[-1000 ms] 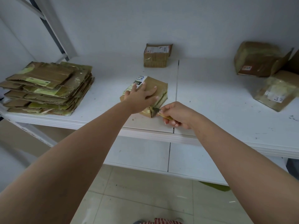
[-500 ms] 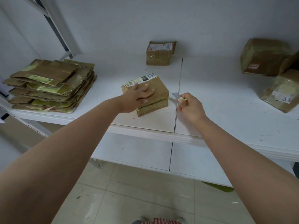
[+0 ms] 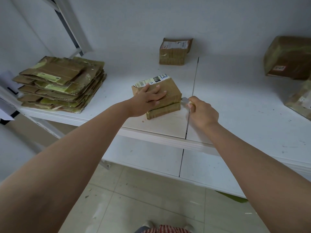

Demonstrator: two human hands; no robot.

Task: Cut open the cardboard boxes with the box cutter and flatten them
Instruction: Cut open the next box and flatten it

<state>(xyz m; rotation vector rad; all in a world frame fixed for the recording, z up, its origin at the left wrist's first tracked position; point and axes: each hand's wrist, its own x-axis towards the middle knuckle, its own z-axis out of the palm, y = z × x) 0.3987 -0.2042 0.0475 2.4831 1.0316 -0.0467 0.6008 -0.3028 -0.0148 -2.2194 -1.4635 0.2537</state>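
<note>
while the left hand [image 3: 149, 100] presses flat on the small brown taped cardboard box [image 3: 168, 96] near the white shelf's [image 3: 235, 115] front edge, the right hand [image 3: 202, 113], clenched around the box cutter [image 3: 186, 100], sits just at its 3 o'clock, blade meeting the box's right end, its long axis running 10 to 4.

White shelf [image 3: 235, 105] across the middle of the frame, split by a dark seam into 2 panels. At left, on the shelf, a stack of flattened cardboard [image 3: 60, 83]. At centre, near the front edge, a small taped box [image 3: 168, 98] lying just left of the seam. At upper centre, against the wall, another small box [image 3: 175, 51]. At upper right, a larger box [image 3: 289, 58]; below it, at the right edge, 1 more box [image 3: 301, 100], partly out of frame.
</note>
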